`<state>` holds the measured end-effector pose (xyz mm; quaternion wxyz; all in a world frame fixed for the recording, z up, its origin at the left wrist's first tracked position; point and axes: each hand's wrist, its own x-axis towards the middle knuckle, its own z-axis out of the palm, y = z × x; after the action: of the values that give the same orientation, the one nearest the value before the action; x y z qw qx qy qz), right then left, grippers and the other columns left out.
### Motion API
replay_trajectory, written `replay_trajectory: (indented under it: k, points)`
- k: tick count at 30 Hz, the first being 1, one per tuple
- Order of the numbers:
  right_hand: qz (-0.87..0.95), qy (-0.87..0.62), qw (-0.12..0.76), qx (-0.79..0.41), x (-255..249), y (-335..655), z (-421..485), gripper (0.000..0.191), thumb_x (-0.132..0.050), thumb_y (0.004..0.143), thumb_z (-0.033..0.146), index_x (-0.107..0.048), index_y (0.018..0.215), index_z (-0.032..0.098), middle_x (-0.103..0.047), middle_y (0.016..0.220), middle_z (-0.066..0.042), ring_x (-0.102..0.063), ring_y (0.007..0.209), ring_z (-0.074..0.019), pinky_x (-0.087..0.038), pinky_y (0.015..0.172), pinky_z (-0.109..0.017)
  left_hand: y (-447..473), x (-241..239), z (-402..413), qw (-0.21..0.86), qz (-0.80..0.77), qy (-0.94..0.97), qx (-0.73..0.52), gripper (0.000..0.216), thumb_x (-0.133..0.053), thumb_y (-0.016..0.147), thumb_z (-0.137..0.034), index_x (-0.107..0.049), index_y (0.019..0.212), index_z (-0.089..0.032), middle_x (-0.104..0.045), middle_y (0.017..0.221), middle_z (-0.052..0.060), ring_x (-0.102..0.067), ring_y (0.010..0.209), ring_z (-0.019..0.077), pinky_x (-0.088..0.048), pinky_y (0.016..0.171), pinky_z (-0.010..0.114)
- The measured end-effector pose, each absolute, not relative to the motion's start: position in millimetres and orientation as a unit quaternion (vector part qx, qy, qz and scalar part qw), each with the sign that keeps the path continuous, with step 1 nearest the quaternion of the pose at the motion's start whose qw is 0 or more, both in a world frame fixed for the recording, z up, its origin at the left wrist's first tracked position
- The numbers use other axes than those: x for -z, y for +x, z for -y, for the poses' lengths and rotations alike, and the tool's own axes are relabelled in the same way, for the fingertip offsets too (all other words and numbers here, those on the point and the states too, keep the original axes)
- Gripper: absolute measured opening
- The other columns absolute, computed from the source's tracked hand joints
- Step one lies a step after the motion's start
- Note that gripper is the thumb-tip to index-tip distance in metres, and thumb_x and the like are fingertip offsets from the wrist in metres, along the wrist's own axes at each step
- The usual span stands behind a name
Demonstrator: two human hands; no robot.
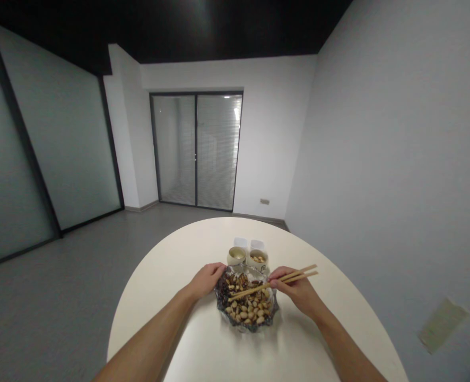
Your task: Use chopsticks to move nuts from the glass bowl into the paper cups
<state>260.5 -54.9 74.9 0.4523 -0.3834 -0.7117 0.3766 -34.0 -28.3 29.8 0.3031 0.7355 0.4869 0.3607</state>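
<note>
A scalloped glass bowl (246,328) stands on the table, split into sections. Pale nuts in shells (247,312) fill its near part; brown nut pieces (241,281) lie at the far side, and small dark pieces (224,289) at the left. My left hand (208,280) grips the bowl's left rim, its fingertips partly hidden. In my right hand (293,286) is a pair of wooden chopsticks (254,290), closed round them at the bowl's right edge. Their tips reach down among the nuts; whether they pinch one I cannot tell.
Just behind the bowl stand two small cups: the left cup (236,255) looks pale inside, while the right cup (258,260) holds several nuts. Two small white dishes (241,242) (258,244) are beyond them. All sit on a rounded white table (171,265) near the right wall.
</note>
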Motion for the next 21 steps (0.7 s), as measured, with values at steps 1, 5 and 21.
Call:
replay_trajectory:
  k: [1,5,21]
  points:
    - [0.716,-0.383,0.446,-0.377,-75.7,259.3,56.0,0.025,-0.078,0.073,0.043,-0.074,0.078,0.019,-0.072,0.076,-0.005,-0.064,0.072,-0.0202,-0.05,0.066,-0.03,-34.1,-30.2,28.4,0.302,-0.486,0.737,-0.36,0.054,-0.035,0.093,-0.056,-0.073,0.095,-0.018,-0.075,0.094,0.005,-0.062,0.089,0.0232,-0.046,0.085,0.031]
    - [0.729,-0.383,0.43,-0.369,-78.1,256.3,59.1,0.026,-0.077,0.075,0.045,-0.074,0.077,0.019,-0.072,0.078,-0.006,-0.064,0.074,-0.021,-0.051,0.068,-0.031,-34.3,-30.7,28.4,0.297,-0.484,0.739,-0.362,0.054,-0.034,0.093,-0.056,-0.073,0.095,-0.018,-0.075,0.096,0.005,-0.062,0.088,0.0232,-0.046,0.085,0.031]
    - [0.689,-0.377,0.499,-0.368,-73.7,255.5,55.0,0.032,-0.077,0.074,0.05,-0.074,0.079,0.019,-0.07,0.071,-0.005,-0.064,0.065,-0.0185,-0.057,0.062,-0.031,-34.3,-26.0,26.1,0.29,-0.482,0.744,-0.36,0.054,-0.033,0.095,-0.054,-0.072,0.092,-0.017,-0.074,0.092,0.006,-0.062,0.088,0.0226,-0.046,0.082,0.029]
